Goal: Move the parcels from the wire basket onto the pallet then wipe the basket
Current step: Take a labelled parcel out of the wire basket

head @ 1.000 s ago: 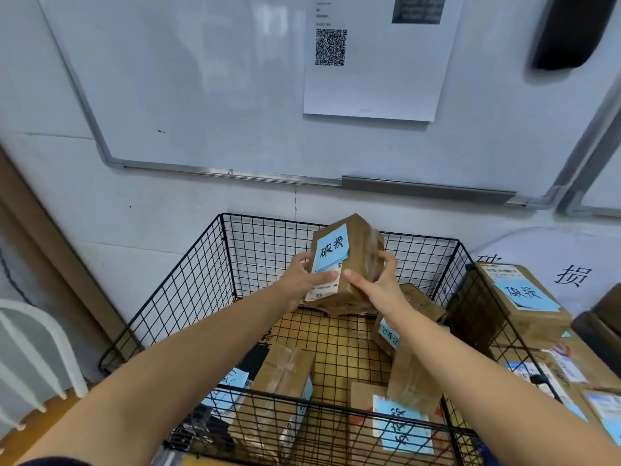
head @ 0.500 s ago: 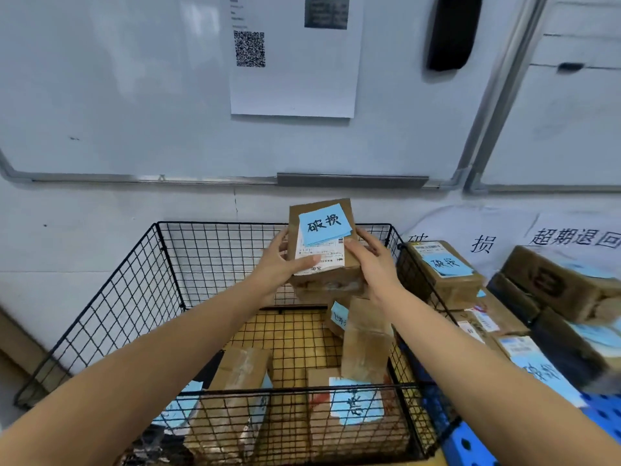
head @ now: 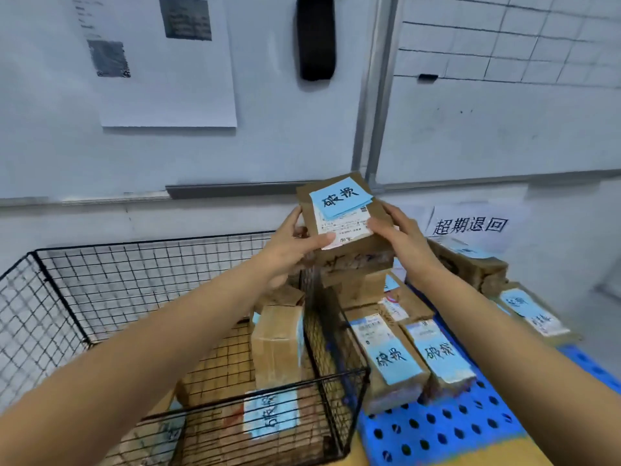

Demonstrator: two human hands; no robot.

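A brown cardboard parcel (head: 349, 250) with a blue note and a white label is lifted above the right rim of the black wire basket (head: 111, 280). My left hand (head: 292, 243) grips its left side with the thumb across the label. My right hand (head: 400, 237) grips its right side. Inside the basket stand an upright parcel (head: 277, 334) and a flat one with a blue note (head: 268, 418). To the right lies the blue perforated pallet (head: 437, 428), with several labelled parcels (head: 389, 358) on it.
A whiteboard with a pinned paper sheet (head: 161, 58) and a black eraser (head: 316, 37) fills the wall behind. A white sign with black characters (head: 470, 225) hangs low on the wall above the pallet. The floor in front is yellowish.
Both hands have lifted the parcel out of the basket and carried it right, toward the pallet. My view has swung right, bringing the pallet and its parcels into sight.
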